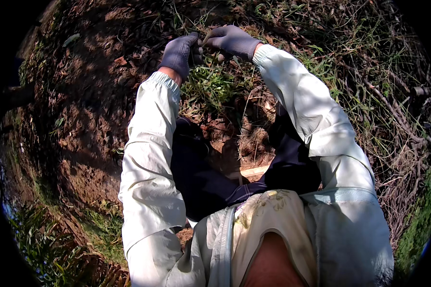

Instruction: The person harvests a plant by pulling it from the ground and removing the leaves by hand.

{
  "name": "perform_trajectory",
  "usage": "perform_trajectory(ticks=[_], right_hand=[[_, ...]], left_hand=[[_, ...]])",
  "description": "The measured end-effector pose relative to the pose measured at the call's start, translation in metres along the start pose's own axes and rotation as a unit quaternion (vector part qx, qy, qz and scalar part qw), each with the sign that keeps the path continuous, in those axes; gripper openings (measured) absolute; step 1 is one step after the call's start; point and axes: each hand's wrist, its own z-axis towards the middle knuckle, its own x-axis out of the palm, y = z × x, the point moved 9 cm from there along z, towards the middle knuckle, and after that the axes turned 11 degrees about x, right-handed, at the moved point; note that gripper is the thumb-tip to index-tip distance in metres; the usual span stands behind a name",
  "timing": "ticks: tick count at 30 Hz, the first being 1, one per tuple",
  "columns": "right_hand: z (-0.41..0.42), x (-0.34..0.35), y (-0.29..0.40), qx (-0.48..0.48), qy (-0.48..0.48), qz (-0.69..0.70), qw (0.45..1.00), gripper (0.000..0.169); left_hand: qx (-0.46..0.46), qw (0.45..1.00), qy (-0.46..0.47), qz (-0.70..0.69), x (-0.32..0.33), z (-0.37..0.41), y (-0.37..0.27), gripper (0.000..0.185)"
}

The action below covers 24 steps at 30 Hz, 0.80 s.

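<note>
Both my hands wear grey-purple knit work gloves and are close together at the top of the view, just above the ground. My left hand [180, 53] has its fingers curled, and whether anything lies between them cannot be made out. Facing it, my right hand [232, 42] bends its fingers inward, with its fingertips near those of the left; a thin pale strand or leaf shows at them. Below the hands grows a low tuft of green grass [212, 85], with dry leaves and stems around it.
Bare reddish soil [89, 143] slopes away on the left. Grass and dry brush cover the right, where a thin branch [389, 104] lies. Between my dark-trousered legs is a pale strip of wood [254, 171]. A stubby piece of wood [423, 91] shows at the far right.
</note>
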Motion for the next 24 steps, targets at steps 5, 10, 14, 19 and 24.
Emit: perform_trajectory(ticks=[5,10,14,19,24], right_hand=[[0.002,-0.081,0.003,-0.085,-0.151,-0.149,0.974,0.032],[-0.005,-0.159,-0.061,0.076,-0.224,-0.304,0.923,0.04],[0.01,-0.166,-0.132,0.178,-0.174,-0.382,0.89,0.055],[0.012,-0.159,-0.175,0.311,-0.202,-0.358,0.857,0.069],[0.041,-0.144,-0.163,0.188,-0.288,-0.313,0.885,0.077]], left_hand=[[0.002,0.974,-0.012,0.228,-0.051,0.013,0.004,0.026],[-0.017,0.903,-0.008,0.43,-0.09,0.011,0.007,0.032],[-0.033,0.825,0.013,0.564,-0.13,0.03,0.022,0.041],[-0.066,0.76,0.033,0.646,-0.119,0.006,0.002,0.04],[-0.031,0.729,0.058,0.681,-0.124,0.001,0.005,0.04]])
